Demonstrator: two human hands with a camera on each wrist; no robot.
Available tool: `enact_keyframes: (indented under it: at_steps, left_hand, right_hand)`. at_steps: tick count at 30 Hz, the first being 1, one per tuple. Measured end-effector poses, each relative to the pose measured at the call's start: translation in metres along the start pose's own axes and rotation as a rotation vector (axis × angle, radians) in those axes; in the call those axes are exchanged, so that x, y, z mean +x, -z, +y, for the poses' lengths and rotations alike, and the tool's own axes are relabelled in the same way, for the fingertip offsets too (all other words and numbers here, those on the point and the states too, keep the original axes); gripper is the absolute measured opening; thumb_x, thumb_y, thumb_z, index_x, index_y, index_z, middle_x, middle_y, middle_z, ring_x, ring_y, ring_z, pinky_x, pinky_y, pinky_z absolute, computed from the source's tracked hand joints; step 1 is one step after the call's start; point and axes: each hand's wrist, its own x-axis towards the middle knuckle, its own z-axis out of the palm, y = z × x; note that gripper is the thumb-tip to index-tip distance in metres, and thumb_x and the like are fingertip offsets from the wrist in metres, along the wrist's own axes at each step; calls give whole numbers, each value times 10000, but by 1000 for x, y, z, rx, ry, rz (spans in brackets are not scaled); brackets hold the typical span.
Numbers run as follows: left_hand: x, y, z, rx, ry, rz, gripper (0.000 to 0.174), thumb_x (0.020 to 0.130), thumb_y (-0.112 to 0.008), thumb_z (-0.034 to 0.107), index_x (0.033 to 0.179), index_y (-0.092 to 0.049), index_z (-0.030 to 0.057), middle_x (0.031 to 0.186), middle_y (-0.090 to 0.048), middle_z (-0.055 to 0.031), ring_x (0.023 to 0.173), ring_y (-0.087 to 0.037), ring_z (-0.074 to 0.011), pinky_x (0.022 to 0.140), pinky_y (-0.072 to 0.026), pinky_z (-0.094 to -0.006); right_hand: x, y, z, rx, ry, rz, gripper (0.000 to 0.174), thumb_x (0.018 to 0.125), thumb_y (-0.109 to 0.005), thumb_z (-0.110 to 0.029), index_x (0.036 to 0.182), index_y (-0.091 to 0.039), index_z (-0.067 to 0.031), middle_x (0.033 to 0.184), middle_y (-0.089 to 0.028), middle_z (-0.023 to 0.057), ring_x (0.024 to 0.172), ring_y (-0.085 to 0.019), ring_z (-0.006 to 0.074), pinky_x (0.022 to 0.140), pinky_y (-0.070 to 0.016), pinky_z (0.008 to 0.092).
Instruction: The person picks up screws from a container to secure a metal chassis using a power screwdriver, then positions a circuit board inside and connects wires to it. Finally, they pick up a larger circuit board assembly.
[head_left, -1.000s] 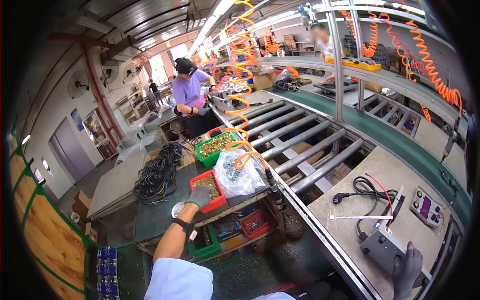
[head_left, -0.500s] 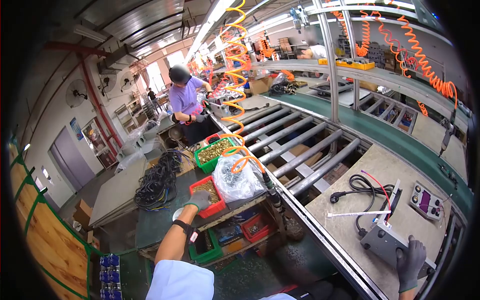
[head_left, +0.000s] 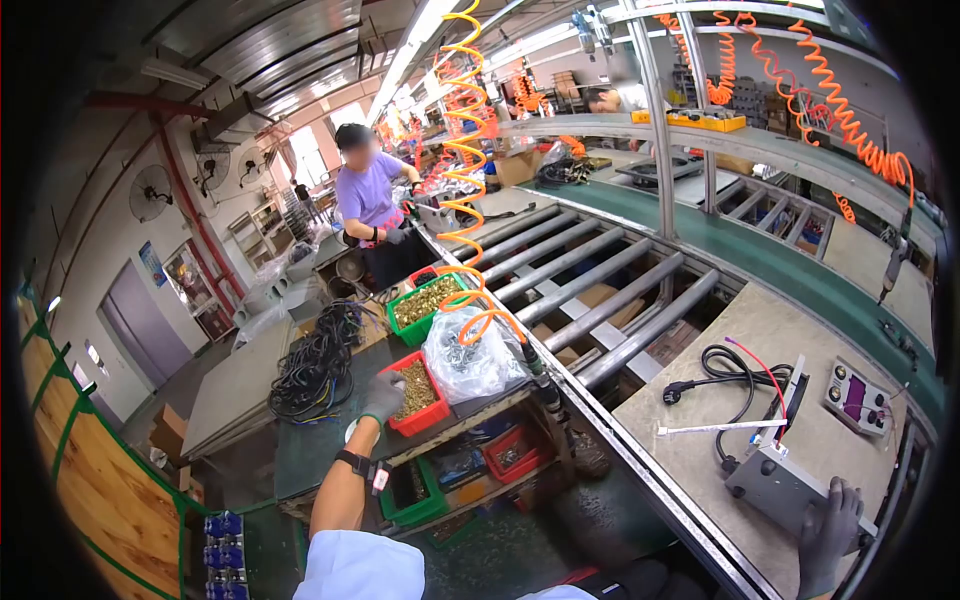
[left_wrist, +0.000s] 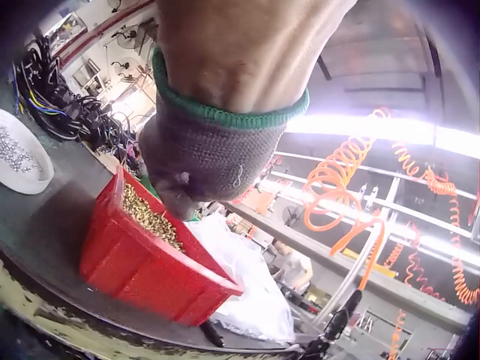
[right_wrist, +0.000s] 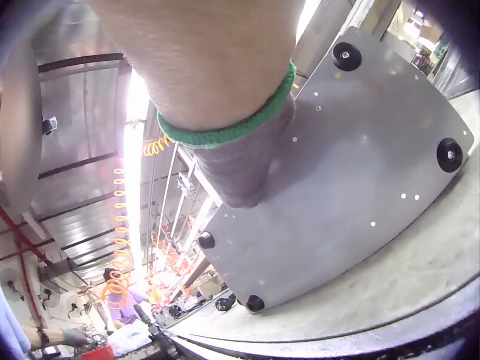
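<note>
Head view: the right hand (head_left: 832, 525) is gripping the upper edge of a grey metal case (head_left: 775, 490), which is standing on edge on the worktop (head_left: 700, 460), footed face toward the wearer, long axis running upper left to lower right. The left hand (head_left: 382, 396) is reaching over the red bin's (head_left: 430, 418) left rim; whether its fingers are spread or pinching, I cannot tell.

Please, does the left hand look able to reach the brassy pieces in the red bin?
Probably yes: the left hand is by the red bin, whose open top leaves the brassy pieces exposed.
</note>
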Motion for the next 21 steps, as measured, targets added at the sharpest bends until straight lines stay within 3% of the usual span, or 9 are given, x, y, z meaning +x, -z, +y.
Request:
enact_keyframes:
  at_steps: [2, 5, 7, 9, 11, 13, 15, 17, 21]
  left_hand:
    - [-17, 9, 29, -263, 90, 0, 205, 950, -664, 105, 1133, -723, 37, 919, -752, -107, 795, -731, -196, 689, -584, -335]
    - [-67, 19, 94, -404, -8, -44, 160, 975, -636, 62, 1110, -705, 10, 863, -706, -61, 713, -670, -107, 619, -546, -262]
    - [-104, 3, 131, -605, -90, -228, 132, 983, -626, 61, 1084, -691, 9, 832, -687, -46, 652, -636, -104, 602, -527, -258]
    - [-156, -22, 185, -553, -168, -410, 130, 984, -623, 62, 1088, -687, 21, 844, -673, -32, 645, -607, -81, 590, -507, -251]
    - [-210, -67, 232, -657, -195, -663, 138, 974, -630, 57, 1096, -687, 26, 848, -671, -20, 654, -601, -72, 605, -511, -249]
    - [-262, -125, 273, -580, -450, -864, 174, 950, -637, 55, 1116, -685, 32, 871, -701, -74, 691, -657, -152, 653, -540, -315]
    - [-321, -177, 319, -539, -947, -859, 197, 912, -664, 77, 1106, -682, 43, 947, -705, -147, 792, -699, -290, 729, -558, -403]
    - [-377, -235, 355, -667, -1187, -857, 161, 909, -661, 109, 1063, -680, 68, 982, -679, -180, 865, -675, -391, 767, -545, -482]
    - [-436, -296, 395, -472, -1294, -816, 114, 923, -657, 136, 1026, -684, 94, 930, -658, -149, 841, -673, -375, 733, -544, -484]
  right_hand:
    - [-3, -6, 10, 5, 12, 14, 588, 762, -694, -83, 1317, -548, 48, 1145, -592, 256, 1122, -554, 468, 1044, -406, 563]
    - [-2, -20, 15, 42, 27, 36, 549, 757, -718, -84, 1277, -576, 22, 1060, -595, 230, 1040, -568, 442, 950, -437, 536]
    - [2, -28, 10, 38, 16, 31, 518, 755, -733, -88, 1246, -594, 0, 986, -588, 206, 970, -573, 418, 878, -448, 518]
    - [11, -23, -7, 4, 42, 86, 514, 736, -757, -160, 1212, -610, -32, 929, -581, 164, 895, -582, 382, 891, -461, 517]
    - [13, -22, -9, -5, 76, 61, 508, 754, -774, -166, 1224, -623, -44, 947, -610, 147, 914, -604, 359, 941, -469, 510]
    - [20, -5, -18, 19, 86, -36, 558, 761, -787, -187, 1264, -597, -40, 1006, -619, 147, 989, -613, 351, 993, -465, 520]
    - [21, 6, -22, 37, 72, -104, 557, 776, -784, -197, 1272, -588, -33, 1097, -627, 161, 1070, -611, 348, 1030, -454, 518]
    - [19, 33, -34, 22, 70, -59, 551, 781, -782, -200, 1268, -587, -29, 1153, -626, 169, 1116, -604, 347, 1049, -448, 516]
    - [-27, 84, -9, -46, -17, -80, 534, 787, -781, -205, 1253, -591, -27, 1207, -632, 173, 1145, -605, 345, 1059, -446, 515]
